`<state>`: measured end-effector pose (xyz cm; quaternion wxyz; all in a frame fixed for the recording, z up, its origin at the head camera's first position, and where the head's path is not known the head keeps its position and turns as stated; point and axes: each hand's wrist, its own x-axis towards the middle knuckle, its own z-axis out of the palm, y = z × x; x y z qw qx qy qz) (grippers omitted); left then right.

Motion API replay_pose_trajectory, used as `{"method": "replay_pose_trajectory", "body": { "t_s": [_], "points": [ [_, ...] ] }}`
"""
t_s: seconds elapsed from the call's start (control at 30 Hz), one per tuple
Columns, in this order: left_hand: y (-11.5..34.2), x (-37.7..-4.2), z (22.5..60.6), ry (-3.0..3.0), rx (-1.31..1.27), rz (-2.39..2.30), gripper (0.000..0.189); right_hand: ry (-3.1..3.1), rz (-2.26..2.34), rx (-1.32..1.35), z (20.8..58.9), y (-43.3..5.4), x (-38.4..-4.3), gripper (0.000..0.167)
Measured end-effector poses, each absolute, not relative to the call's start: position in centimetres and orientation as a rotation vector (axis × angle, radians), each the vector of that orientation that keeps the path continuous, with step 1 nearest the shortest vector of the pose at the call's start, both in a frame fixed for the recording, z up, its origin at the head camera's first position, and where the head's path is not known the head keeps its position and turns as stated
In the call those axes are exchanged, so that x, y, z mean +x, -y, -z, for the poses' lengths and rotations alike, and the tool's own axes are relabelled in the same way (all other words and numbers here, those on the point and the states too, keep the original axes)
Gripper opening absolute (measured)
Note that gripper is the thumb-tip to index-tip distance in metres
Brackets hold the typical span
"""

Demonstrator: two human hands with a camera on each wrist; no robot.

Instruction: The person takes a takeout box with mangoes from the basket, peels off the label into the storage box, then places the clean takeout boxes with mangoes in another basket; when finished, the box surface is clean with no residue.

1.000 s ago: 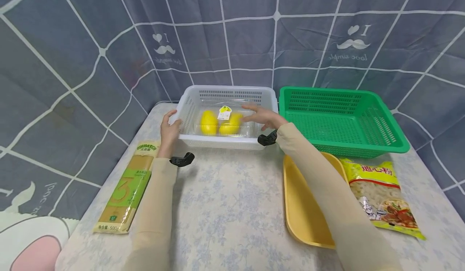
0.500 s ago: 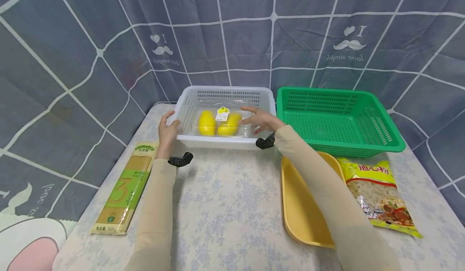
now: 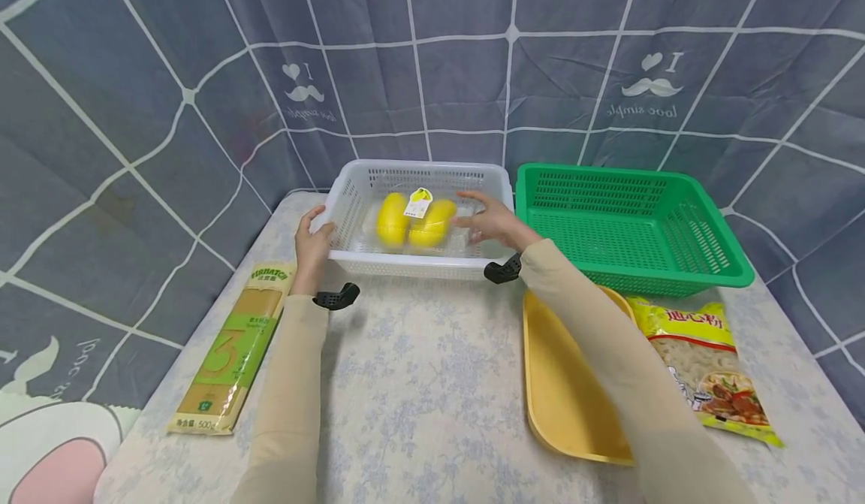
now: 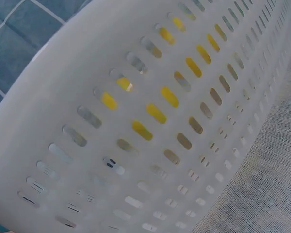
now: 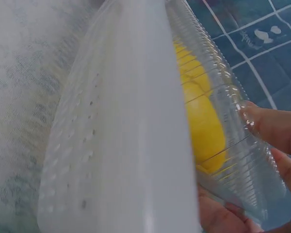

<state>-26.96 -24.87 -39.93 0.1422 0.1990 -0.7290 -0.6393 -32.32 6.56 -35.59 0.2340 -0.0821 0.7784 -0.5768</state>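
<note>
A clear plastic fruit box with two yellow fruits and a white label lies inside the white slotted basket. My right hand reaches over the basket and grips the box's right end; in the right wrist view the thumb and fingers lie on either side of the clear plastic. The box sits at a slant there. My left hand holds the basket's left end at the rim, with only a sliver of it in the left wrist view's lower corner.
A green basket stands just right of the white one. Under my right forearm lies a yellow tray, with a bag of macaroni beside it. A spaghetti pack lies at left. A tiled-pattern curtain hangs behind.
The fruit box has tilted and turned slightly in the basket, its fruits and label shifting up and to the right. My right hand has moved slightly right with it; my left hand stays at the rim.
</note>
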Motion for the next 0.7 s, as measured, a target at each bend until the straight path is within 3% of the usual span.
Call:
{"method": "replay_pose_trajectory", "body": {
  "t_s": [0.33,0.7],
  "points": [
    [24.9,-27.0,39.9,2.109,0.566,1.85,0.044,-2.342,1.619,-0.416,32.8,-9.8,-29.3,0.066],
    [24.8,-26.8,39.7,2.105,0.582,1.87,0.045,-2.362,1.715,-0.446,30.3,-13.8,-24.9,0.067]
  ]
}}
